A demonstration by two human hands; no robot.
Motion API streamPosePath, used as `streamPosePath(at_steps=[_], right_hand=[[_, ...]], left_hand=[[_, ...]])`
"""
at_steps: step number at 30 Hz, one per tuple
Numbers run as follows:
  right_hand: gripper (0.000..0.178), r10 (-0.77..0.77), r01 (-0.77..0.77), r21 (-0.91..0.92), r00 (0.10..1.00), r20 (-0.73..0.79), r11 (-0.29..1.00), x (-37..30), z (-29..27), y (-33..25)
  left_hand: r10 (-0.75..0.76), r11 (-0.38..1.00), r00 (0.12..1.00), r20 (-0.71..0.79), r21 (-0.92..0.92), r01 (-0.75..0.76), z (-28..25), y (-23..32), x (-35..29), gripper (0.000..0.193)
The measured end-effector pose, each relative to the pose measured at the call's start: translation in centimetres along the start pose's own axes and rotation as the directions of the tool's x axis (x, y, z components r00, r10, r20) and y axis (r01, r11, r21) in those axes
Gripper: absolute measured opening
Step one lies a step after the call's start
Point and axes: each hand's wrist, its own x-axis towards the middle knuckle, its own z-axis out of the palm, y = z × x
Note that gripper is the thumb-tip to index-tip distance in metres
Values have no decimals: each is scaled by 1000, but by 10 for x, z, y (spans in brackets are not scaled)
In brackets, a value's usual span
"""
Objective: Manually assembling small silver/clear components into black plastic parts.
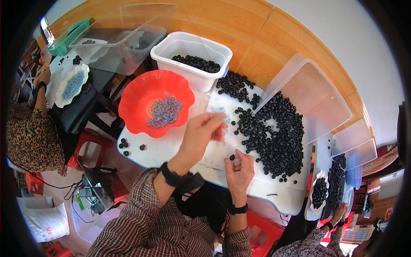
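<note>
My right hand [239,170] rests on the white table [162,150] and pinches a small black ring [232,157] between thumb and fingertip. My left hand [200,133] hovers above the table just right of a red wavy bowl [137,96] that holds small grey metal parts [165,111]. Its fingers are drawn together and blurred, so I cannot tell whether they hold anything. A wide pile of black rings [278,137] lies on the table to the right of both hands. Both wrists wear black bands.
A white tub [171,45] with more black rings stands behind the bowl, with a clear lid [312,94] to its right. Further left are a clear bin [124,34] and a green basket [68,36]. One person [25,128] sits at left, and another person's hand [338,213] shows at lower right.
</note>
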Motion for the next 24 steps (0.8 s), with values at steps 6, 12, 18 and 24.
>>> streamPosePath(at_steps=[6, 12, 18, 24], right_hand=[[32, 1, 1, 47, 999, -53, 999, -3, 3, 11], [29, 103, -86, 259, 993, -52, 962, -8, -1, 16], [29, 125, -134, 402, 991, 48, 906, -12, -5, 16], [27, 140, -162, 417, 987, 85, 894, -12, -8, 15]], left_hand=[[-55, 982, 998, -24, 178, 59, -11, -52, -46, 23], [19, 941, 997, 69, 335, -41, -10, -69, -50, 24], [134, 889, 976, 172, 415, -196, -4, -75, -52, 20], [126, 870, 980, 154, 458, -183, -1, -75, -52, 15]])
